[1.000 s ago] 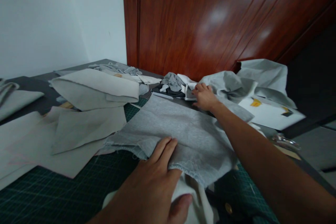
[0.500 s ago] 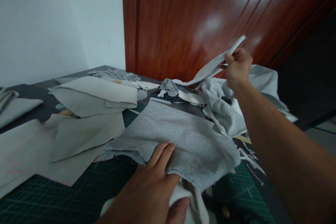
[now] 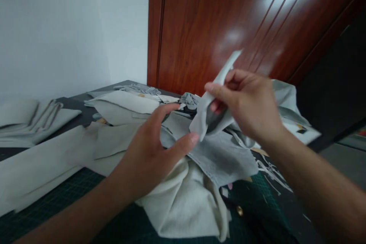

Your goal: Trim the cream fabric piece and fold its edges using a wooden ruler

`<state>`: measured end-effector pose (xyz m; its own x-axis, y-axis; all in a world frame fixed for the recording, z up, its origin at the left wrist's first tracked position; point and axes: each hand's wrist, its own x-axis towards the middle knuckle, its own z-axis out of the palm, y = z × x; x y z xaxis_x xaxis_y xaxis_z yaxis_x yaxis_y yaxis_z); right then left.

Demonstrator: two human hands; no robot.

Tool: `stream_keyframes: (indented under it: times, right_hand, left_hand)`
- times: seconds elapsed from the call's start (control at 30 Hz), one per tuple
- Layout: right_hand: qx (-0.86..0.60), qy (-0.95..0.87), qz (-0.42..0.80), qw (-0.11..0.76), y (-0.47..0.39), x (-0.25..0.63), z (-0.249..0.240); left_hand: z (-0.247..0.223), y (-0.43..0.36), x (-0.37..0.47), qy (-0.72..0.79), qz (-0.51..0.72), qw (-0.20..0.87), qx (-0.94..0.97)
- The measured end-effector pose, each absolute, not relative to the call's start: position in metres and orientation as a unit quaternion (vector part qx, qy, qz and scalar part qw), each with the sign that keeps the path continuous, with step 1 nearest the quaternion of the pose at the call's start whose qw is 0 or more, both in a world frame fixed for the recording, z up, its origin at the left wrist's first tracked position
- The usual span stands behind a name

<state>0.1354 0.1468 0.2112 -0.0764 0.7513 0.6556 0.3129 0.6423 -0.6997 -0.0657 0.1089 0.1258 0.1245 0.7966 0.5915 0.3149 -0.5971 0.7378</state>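
Note:
A narrow pale grey fabric strip (image 3: 203,112) is pinched between the thumb and fingers of my right hand (image 3: 246,99), raised above the table. My left hand (image 3: 153,152) is open, thumb and fingers spread, its thumb tip close to the strip's lower edge; it holds nothing. Beneath my hands a grey fabric piece (image 3: 228,160) lies on the table. Nearer to me is a crumpled cream cloth (image 3: 185,206), partly under the grey piece.
Pale fabric pieces (image 3: 114,143) spread over the left, with folded fabric (image 3: 28,122) farther left. A green cutting mat (image 3: 68,194) covers the front. Thin offcuts (image 3: 271,171) lie at right. A wooden door (image 3: 200,26) stands behind.
My right hand has come left and down with the strip. My left hand has lifted off the grey fabric and opened beside the strip. More of the cream cloth shows.

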Motion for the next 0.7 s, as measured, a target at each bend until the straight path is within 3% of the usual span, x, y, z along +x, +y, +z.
stream_keyframes:
  times: [0.13, 0.23, 0.43, 0.7]
  right_hand:
    - [-0.286, -0.847, 0.212, 0.394, 0.105, 0.104, 0.167]
    - [-0.282, -0.85, 0.236, 0.377, 0.096, 0.103, 0.155]
    - [-0.425, -0.764, 0.144, 0.463, 0.101, 0.122, 0.162]
    - [-0.473, -0.745, 0.198, 0.426, 0.11, 0.135, 0.166]
  left_hand:
    - [0.125, 0.11, -0.054, 0.241, 0.631, 0.455, 0.58]
    - [0.114, 0.111, -0.052, 0.173, 0.614, 0.555, 0.534]
    - [0.112, 0.11, -0.055, 0.149, 0.619, 0.604, 0.481]
    - [0.114, 0.108, -0.056, 0.188, 0.624, 0.625, 0.429]
